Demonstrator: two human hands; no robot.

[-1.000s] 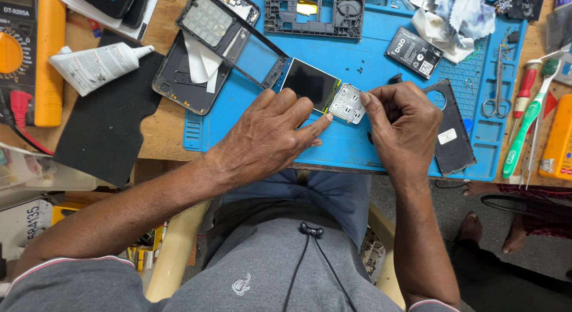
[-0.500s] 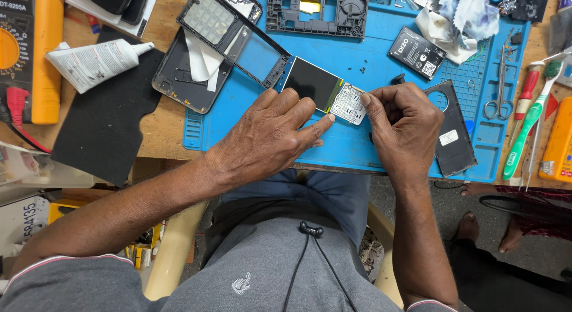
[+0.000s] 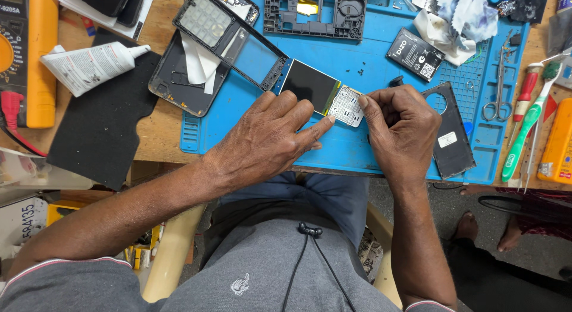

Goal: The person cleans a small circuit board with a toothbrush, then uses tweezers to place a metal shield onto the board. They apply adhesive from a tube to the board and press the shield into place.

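A small phone board with a dark screen (image 3: pixel 310 84) and a white keypad sheet (image 3: pixel 347 105) lies on the blue work mat (image 3: pixel 369 148). My left hand (image 3: pixel 268 139) rests flat on the mat, its forefinger tip pressing the board's near edge by the keypad. My right hand (image 3: pixel 402 127) pinches the right edge of the keypad sheet between thumb and forefinger. The board's lower part is hidden under my fingers.
On the mat lie a phone front frame (image 3: pixel 232 38), a black middle frame (image 3: pixel 316 14), a battery (image 3: pixel 415 53) and a back cover (image 3: pixel 450 139). A glue tube (image 3: pixel 89 65), scissors (image 3: pixel 497 86), toothbrush (image 3: pixel 524 130) and screwdriver (image 3: pixel 527 91) sit around. A multimeter (image 3: pixel 24 56) is far left.
Both hands hold almost the same pose over the board. My right fingers have shifted slightly on the keypad sheet's edge.
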